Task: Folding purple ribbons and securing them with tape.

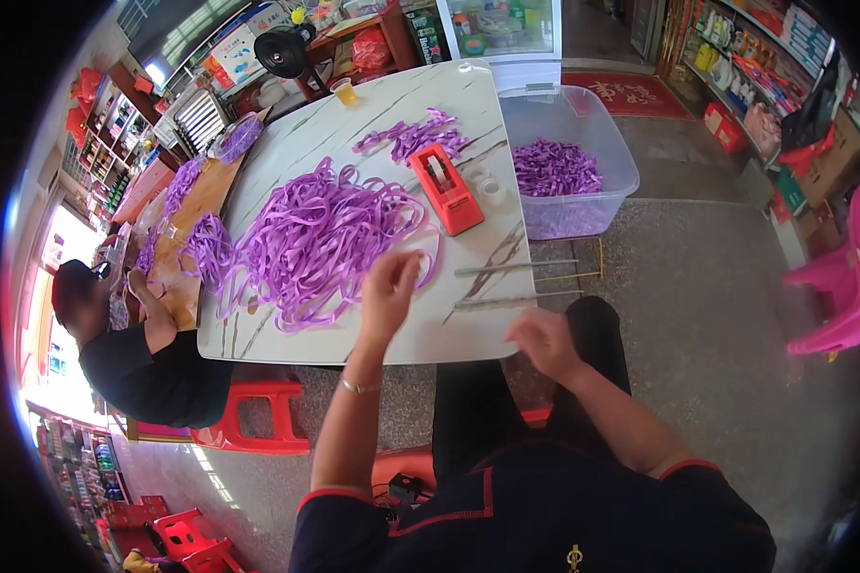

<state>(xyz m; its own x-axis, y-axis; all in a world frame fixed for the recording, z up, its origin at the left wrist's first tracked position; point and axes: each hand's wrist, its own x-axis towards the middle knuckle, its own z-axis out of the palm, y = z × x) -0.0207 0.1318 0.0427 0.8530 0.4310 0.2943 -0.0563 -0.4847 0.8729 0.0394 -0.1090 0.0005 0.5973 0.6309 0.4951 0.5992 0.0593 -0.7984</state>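
Note:
A big tangled heap of purple ribbon straps [320, 239] covers the middle of the white marbled table [287, 124]. My left hand [388, 294] is over the heap's near right edge, its fingers drawn together. A ribbon loop curves beside those fingers; whether they pinch it is hidden. Off the table's near right edge hangs my right hand [547, 344], slightly blurred, with curled fingers and nothing I can make out in them. A red tape dispenser [447, 191] stands to the right of the heap. Two thin metal rods [516, 268] stick out over the table's right edge.
Shorter purple straps [425, 137] lie behind the dispenser, near clear tape rolls [490, 188]. A clear plastic bin [569, 215] with purple pieces stands right of the table. A cup [344, 92] stands at the back. A person [143, 353] sits left, beside a red stool [258, 417].

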